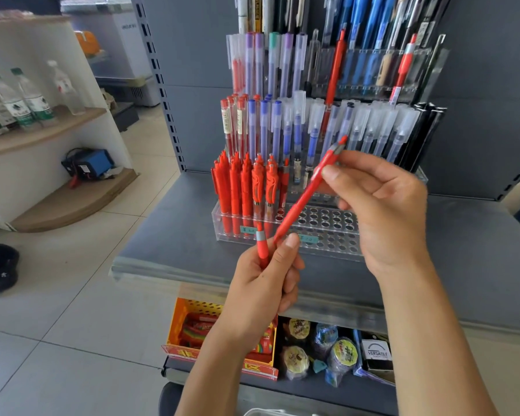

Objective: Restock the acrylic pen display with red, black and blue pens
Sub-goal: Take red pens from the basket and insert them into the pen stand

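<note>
— Where are the red pens?
— The right hand [382, 205] pinches one red pen [308, 190] above the pen display [327, 235]. The left hand [264, 280] fingers grip another pen [263, 249].

Red pens [240, 187] fill clear display [327, 235] (front row); grey shelf [168, 235].

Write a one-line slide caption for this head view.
Right hand draws one red plastic pen from left hand before clear acrylic display.

Bright even light, warped edges
</note>
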### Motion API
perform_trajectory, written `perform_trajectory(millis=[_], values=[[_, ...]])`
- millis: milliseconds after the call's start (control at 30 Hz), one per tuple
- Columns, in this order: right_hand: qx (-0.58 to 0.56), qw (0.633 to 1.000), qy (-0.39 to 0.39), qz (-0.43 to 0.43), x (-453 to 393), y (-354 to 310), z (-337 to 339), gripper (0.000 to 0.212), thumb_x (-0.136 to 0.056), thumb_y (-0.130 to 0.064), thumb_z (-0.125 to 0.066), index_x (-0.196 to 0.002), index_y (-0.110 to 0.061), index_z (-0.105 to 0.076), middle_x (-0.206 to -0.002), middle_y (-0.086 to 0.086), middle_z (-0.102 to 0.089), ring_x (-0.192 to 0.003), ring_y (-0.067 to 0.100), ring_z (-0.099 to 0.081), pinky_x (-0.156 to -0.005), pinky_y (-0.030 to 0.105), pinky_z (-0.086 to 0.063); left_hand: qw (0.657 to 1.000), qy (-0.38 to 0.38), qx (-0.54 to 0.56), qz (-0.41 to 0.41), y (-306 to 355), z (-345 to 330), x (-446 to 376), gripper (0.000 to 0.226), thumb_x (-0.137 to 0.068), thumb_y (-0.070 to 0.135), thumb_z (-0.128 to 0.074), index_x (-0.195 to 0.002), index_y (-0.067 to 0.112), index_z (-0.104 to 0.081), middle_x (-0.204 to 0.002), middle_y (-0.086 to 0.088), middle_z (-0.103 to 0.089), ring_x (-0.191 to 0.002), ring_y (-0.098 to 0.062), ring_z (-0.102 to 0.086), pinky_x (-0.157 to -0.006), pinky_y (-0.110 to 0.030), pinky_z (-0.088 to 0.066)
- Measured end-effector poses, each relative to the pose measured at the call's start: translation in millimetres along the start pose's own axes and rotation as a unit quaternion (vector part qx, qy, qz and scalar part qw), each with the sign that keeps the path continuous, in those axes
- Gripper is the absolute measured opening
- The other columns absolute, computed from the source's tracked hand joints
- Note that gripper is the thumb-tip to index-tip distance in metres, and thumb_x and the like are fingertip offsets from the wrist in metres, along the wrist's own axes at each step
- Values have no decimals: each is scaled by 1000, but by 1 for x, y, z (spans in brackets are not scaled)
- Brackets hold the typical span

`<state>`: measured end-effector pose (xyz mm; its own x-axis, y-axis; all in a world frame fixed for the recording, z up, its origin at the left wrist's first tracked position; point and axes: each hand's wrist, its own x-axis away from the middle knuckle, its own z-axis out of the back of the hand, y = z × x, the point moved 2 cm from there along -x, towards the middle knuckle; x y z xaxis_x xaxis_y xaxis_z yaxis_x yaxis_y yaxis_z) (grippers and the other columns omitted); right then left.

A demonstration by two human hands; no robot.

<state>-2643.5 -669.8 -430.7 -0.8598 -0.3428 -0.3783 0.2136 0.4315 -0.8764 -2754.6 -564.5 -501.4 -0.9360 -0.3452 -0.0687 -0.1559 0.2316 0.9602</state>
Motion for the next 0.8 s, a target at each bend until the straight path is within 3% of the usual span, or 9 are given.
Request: perform_trajectory(millis=[100,167,233,300,567,800], values=[[-27,993,85,75,-2,2,3,18,-85,5,-74,-101,-5,-73,-84,3,-80,-81,22,-77,-64,17,-54,1000,8,4,13,-1,1,-1,33,-91,38,-58,-73,10,-57,-58,-7,-35,-43,-14,-26,-41,-25,-22],[13,985,117,130,-3,4,7,20,-85,2,-77,-105,-4,-74,-91,5,-80,-86,26,-77,-72,27,-59,1000,13,9,18,-2,1,-2,34,-91,37,-57,-74,9,-57,-56,-6,-36,-43,-13,-25,-41,-26,-21],[65,975,126,172,-3,7,7,21,-86,-2,-79,-105,-10,-74,-94,1,-80,-90,23,-77,-80,35,-61,1000,16,13,20,-2,1,-2,34,-91,37,-57,-74,8,-57,-56,-4,-36,-43,-13,-26,-41,-25,-22],[110,967,120,194,-2,10,5,22,-87,-4,-79,-104,-16,-74,-95,-4,-78,-90,17,-77,-81,32,-61,1000,17,13,22,-3,0,-2,34,-91,37,-56,-76,6,-56,-56,-4,-36,-43,-12,-25,-41,-24,-22],[181,961,83,190,-5,29,-6,21,-88,-9,-79,-109,-13,-74,-97,-3,-77,-90,10,-77,-80,28,-61,999,27,21,33,-3,3,-2,33,-88,38,-58,-76,7,-57,-58,-4,-32,-45,-12,-24,-41,-22,-22],[213,958,75,176,-8,41,-14,23,-89,-13,-79,-111,-11,-76,-97,-8,-77,-89,3,-75,-78,21,-59,998,46,-1,38,0,8,0,34,-87,40,-60,-83,7,-58,-67,-12,-20,-51,-18,-17,-47,-30,-15]])
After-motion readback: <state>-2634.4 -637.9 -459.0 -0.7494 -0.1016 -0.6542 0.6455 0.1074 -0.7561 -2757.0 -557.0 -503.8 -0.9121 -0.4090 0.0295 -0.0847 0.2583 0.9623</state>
